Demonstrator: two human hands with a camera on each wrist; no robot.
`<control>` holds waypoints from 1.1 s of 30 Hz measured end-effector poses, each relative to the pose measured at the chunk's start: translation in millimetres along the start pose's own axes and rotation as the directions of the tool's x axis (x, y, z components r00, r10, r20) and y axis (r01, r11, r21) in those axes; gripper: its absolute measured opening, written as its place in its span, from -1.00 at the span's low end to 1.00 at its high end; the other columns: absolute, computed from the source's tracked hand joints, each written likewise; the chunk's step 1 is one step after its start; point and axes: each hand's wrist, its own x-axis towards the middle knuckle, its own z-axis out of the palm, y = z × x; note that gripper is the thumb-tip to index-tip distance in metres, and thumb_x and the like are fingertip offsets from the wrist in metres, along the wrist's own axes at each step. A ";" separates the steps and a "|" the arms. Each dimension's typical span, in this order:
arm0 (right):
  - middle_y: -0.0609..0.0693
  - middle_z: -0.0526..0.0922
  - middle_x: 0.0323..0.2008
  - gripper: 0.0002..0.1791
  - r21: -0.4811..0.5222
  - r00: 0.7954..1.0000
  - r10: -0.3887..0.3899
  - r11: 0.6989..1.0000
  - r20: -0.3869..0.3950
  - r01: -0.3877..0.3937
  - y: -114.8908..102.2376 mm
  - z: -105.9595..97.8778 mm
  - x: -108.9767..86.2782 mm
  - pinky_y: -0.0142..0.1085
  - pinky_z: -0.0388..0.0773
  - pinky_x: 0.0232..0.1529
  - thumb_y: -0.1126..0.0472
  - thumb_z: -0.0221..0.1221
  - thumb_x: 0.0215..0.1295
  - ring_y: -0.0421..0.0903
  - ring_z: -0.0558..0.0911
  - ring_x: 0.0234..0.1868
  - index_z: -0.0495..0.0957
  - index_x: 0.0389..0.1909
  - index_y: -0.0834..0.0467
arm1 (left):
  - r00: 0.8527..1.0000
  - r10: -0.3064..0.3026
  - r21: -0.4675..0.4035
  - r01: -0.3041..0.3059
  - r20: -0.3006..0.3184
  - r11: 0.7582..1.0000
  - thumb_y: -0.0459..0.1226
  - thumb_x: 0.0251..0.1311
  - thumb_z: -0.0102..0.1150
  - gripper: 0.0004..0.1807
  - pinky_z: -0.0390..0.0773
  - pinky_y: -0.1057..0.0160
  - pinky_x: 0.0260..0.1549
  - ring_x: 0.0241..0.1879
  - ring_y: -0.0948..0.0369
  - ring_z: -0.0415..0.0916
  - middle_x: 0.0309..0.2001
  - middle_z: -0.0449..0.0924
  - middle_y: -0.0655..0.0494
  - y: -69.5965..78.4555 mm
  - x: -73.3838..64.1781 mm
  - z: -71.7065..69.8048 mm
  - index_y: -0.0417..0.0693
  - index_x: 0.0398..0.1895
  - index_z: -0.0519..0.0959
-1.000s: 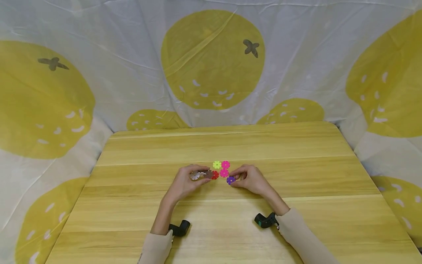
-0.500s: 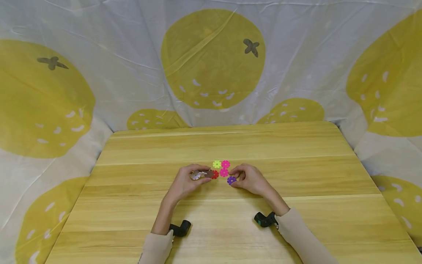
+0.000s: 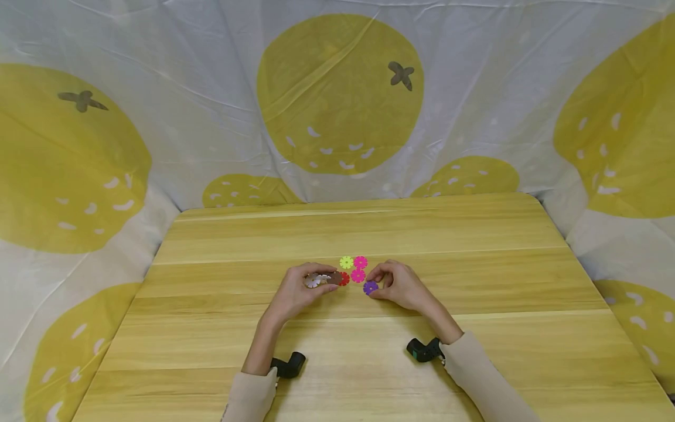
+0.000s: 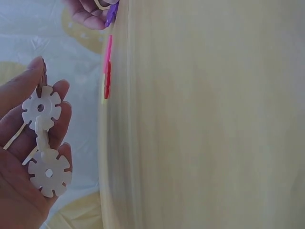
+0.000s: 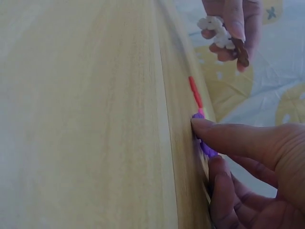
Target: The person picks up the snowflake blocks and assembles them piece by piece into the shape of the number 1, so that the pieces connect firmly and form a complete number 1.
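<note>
My left hand [image 3: 294, 291] pinches a brown notched snowflake disc [image 4: 44, 78] between thumb and fingers. Slotted to it is a short chain of white snowflake discs [image 4: 56, 180], which hangs in front of the palm in the left wrist view. My right hand [image 3: 405, 287] has its thumb and fingertips on a purple snowflake disc [image 3: 370, 288], also visible in the right wrist view as a purple edge [image 5: 207, 149]. Between the hands lie a red disc [image 3: 345, 279], a pink disc [image 3: 358, 275], a second pink disc [image 3: 361, 262] and a yellow-green disc [image 3: 346, 262].
The discs lie on a wooden table [image 3: 337, 351], about midway across its width. Behind it hangs a pale cloth [image 3: 211, 88] printed with big yellow fruit. Black wrist cameras [image 3: 289, 365] jut inward from both wrists, low over the tabletop.
</note>
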 end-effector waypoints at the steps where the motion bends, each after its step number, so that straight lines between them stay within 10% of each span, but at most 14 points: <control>1: 0.03 0.65 -0.28 -0.73 0.007 1.000 -0.003 1.000 0.001 0.003 0.0 0.1 0.0 -0.42 0.45 -0.38 0.33 0.54 0.08 -0.17 0.49 -0.40 0.72 -0.19 0.12 | 1.000 0.002 0.001 -0.002 0.000 1.000 -0.27 0.16 0.52 -0.65 0.63 0.05 0.15 0.11 0.09 0.67 0.06 0.76 0.06 -0.1 -0.1 0.1 0.05 0.04 0.76; 17: 0.18 0.73 -0.28 -0.75 0.253 0.995 -0.036 0.967 0.089 0.012 -1.3 0.7 4.3 -0.28 0.73 -0.34 0.38 0.30 0.38 -0.03 0.74 -0.37 0.65 0.05 0.26 | 1.000 0.005 0.006 -0.005 0.002 1.000 -0.29 0.14 0.54 -0.64 0.62 -0.01 0.17 0.15 0.04 0.66 0.06 0.77 0.03 0.6 -0.1 0.0 0.01 0.03 0.77; 25: 0.30 0.76 -0.24 -0.72 0.445 0.996 -0.086 0.891 -0.022 0.087 -17.5 6.8 8.1 0.00 0.76 -0.24 0.38 0.32 0.35 0.33 0.77 -0.27 0.68 0.06 0.30 | 1.000 0.014 0.005 -0.014 -0.002 1.000 -0.28 0.15 0.53 -0.65 0.62 0.03 0.18 0.14 0.07 0.67 0.05 0.77 0.06 3.9 -0.5 -1.3 0.03 0.03 0.77; 33: 0.29 0.81 -0.26 -0.76 0.443 0.991 -0.109 0.886 -0.083 0.135 -26.6 15.0 9.6 0.10 0.74 -0.30 0.34 0.35 0.35 0.35 0.76 -0.39 0.72 0.00 0.29 | 1.000 0.025 -0.020 -0.025 0.009 0.999 -0.26 0.17 0.51 -0.68 0.63 0.26 -0.01 0.03 0.12 0.67 0.02 0.78 0.10 4.1 0.0 -1.9 0.02 0.02 0.77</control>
